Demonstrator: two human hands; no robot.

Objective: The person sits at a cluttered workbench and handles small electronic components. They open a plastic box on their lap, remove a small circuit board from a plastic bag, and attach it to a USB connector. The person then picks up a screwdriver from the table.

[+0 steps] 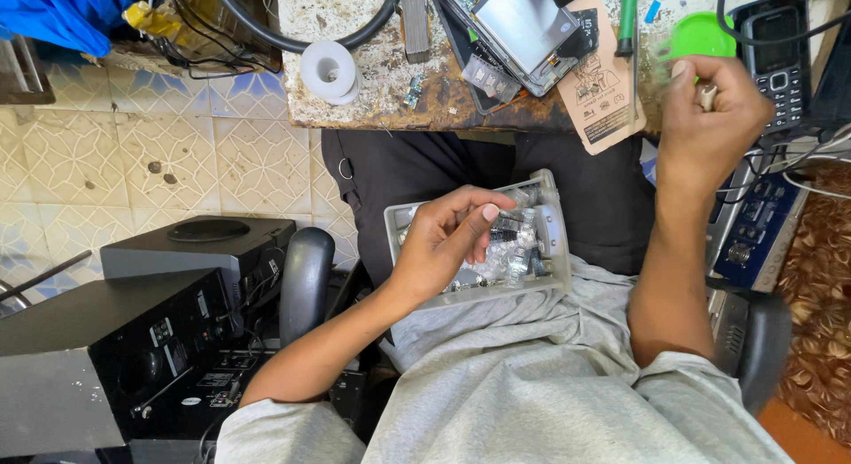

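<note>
From the head view, my left hand [443, 238] dug half-curled into the grey parts tray [554, 242] on my lap, pinching a clear packet. My right hand [709, 118], above the tray, was fisted around something small. I judged the unsteadied tray could tip, spilling packets.

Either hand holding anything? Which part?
Right hand is closed around a small pale object, mostly hidden. Left hand has its fingers in the grey tray of small clear packets; grip unclear.

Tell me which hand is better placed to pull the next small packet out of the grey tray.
Probably left. The left hand is already in the grey tray, fingertips on the clear packets. The right hand is raised near the workbench, closed around a small object.
</note>
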